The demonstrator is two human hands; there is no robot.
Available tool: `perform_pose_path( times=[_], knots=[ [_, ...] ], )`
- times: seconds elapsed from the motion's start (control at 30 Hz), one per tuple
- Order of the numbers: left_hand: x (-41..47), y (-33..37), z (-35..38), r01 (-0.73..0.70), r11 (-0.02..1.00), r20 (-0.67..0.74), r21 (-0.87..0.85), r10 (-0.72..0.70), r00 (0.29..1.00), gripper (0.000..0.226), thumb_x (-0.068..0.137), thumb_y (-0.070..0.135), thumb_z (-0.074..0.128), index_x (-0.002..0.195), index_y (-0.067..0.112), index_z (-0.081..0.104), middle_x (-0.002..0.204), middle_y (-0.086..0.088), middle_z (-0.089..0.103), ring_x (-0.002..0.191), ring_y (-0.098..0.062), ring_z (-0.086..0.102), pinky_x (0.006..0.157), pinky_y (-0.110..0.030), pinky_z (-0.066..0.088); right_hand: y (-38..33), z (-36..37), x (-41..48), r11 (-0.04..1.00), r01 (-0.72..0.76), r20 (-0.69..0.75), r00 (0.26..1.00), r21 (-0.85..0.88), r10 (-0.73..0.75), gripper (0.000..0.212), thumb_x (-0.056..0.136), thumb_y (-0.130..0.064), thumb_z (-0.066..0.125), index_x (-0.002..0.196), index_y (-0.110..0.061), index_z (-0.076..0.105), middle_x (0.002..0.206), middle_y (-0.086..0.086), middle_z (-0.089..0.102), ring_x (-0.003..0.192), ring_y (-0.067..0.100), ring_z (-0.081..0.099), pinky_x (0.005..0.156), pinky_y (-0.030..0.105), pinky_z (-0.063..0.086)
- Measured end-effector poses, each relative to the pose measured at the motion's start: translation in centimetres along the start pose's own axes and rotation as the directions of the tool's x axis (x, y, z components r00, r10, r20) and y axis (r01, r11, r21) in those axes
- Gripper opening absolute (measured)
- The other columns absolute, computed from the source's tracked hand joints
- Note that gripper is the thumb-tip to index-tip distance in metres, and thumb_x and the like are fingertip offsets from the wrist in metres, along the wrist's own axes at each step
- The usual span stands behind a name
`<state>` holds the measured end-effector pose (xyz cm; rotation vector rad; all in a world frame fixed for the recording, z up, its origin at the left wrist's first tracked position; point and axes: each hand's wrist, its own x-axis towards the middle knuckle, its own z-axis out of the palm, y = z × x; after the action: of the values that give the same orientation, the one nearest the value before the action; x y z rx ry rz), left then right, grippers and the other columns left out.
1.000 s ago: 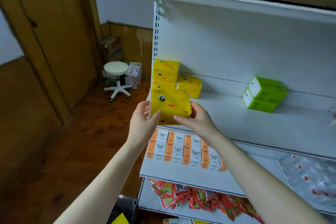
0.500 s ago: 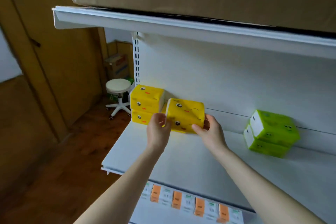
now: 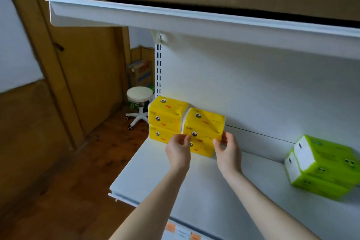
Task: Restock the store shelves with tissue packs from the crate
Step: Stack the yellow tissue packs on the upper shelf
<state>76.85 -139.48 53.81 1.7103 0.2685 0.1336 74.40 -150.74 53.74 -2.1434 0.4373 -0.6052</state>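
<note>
My left hand [image 3: 178, 152] and right hand [image 3: 228, 154] each have a curled grip on the yellow tissue pack [image 3: 204, 122], atop another by the shelf [image 3: 194, 191]'s back edge.

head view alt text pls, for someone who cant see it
The left hand and right hand hold a yellow tissue pack on top of another yellow pack on a white shelf, beside a stack of two yellow packs. Two stacked green packs sit farther right.
</note>
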Motion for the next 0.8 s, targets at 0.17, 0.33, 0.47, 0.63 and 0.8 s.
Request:
perform_pose_path(
  times=[0.17, 0.33, 0.47, 0.63, 0.8],
  knots=[
    [-0.3, 0.1, 0.2, -0.044, 0.997, 0.094, 0.068, 0.037, 0.995, 0.031, 0.097, 0.011, 0.046, 0.126, 0.008, 0.057, 0.130, -0.009, 0.057, 0.120, -0.023, 0.053, 0.094, -0.026, 0.043, 0.2, -0.1, 0.9, 1.000, -0.006, 0.036, 0.999, 0.005, 0.006, 0.027, 0.090, -0.016, 0.057, 0.115, -0.004, 0.056, 0.112, 0.015, 0.063, 0.103, 0.032, 0.059, 0.081, 0.036, 0.047],
    [-0.5, 0.1, 0.2, -0.051, 0.993, 0.121, 0.106, 0.038, 0.992, 0.035, 0.097, 0.008, 0.042, 0.130, 0.008, 0.052, 0.136, -0.010, 0.053, 0.126, -0.024, 0.049, 0.102, -0.030, 0.040, 0.2, -0.2, 1.7, 0.999, -0.049, 0.099, 0.994, 0.003, 0.049, 0.026, 0.092, -0.016, 0.055, 0.116, -0.006, 0.056, 0.111, 0.015, 0.065, 0.102, 0.032, 0.061, 0.079, 0.034, 0.047],
    [-0.5, 0.2, 0.1, -0.063, 0.990, 0.155, 0.128, 0.043, 0.987, 0.038, 0.097, 0.010, 0.043, 0.135, 0.007, 0.047, 0.138, -0.010, 0.051, 0.126, -0.024, 0.049, 0.101, -0.030, 0.041, 0.3, 0.0, 1.7, 0.992, -0.125, 0.144, 0.982, 0.021, 0.121, 0.030, 0.093, -0.019, 0.052, 0.121, -0.005, 0.054, 0.114, 0.016, 0.063, 0.105, 0.033, 0.059, 0.082, 0.034, 0.046],
    [-0.5, 0.3, -0.4, -0.061, 0.990, 0.158, 0.131, 0.039, 0.987, 0.037, 0.095, 0.010, 0.043, 0.132, 0.007, 0.050, 0.135, -0.011, 0.053, 0.122, -0.024, 0.051, 0.100, -0.032, 0.042, 0.4, 0.7, 1.0, 0.970, -0.240, 0.152, 0.961, 0.045, 0.231, 0.037, 0.094, -0.020, 0.052, 0.125, -0.001, 0.048, 0.120, 0.018, 0.060, 0.110, 0.033, 0.057, 0.086, 0.035, 0.044],
    [-1.5, 0.2, -2.2, -0.081, 0.982, 0.111, 0.170, 0.063, 0.992, 0.036, 0.092, 0.008, 0.044, 0.127, 0.005, 0.054, 0.127, -0.013, 0.059, 0.116, -0.028, 0.053, 0.093, -0.030, 0.041, 0.5, 1.1, -1.4, 0.939, -0.333, 0.075, 0.942, 0.088, 0.327, 0.040, 0.089, -0.018, 0.058, 0.125, -0.003, 0.050, 0.114, 0.016, 0.062, 0.109, 0.033, 0.058, 0.095, 0.042, 0.046]
  ],
)
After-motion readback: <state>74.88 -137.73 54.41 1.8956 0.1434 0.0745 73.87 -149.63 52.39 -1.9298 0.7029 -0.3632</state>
